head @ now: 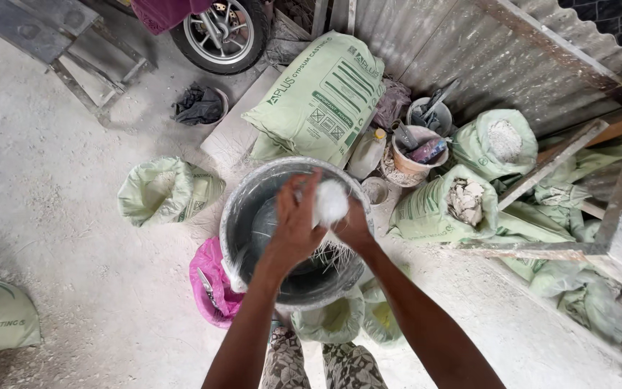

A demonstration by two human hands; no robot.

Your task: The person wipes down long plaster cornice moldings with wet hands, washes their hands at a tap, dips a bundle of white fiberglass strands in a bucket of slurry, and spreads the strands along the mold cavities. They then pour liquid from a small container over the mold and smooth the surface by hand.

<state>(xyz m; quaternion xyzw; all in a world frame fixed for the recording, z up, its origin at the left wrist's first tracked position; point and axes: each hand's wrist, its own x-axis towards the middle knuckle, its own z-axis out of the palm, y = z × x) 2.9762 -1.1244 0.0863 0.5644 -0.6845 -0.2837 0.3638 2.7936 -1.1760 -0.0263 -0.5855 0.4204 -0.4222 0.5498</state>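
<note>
We grip a white fibrous clump between both hands, left hand and right hand, over the grey bucket on the floor; a green sack lies beyond.

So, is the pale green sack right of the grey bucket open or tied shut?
Open: the pale green sack has its mouth rolled down, showing whitish chunks inside.

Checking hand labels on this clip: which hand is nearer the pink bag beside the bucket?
The left hand. It is over the grey bucket, on the side where the pink bag lies. The right hand, at a white clump, sits farther across the bucket.
</note>
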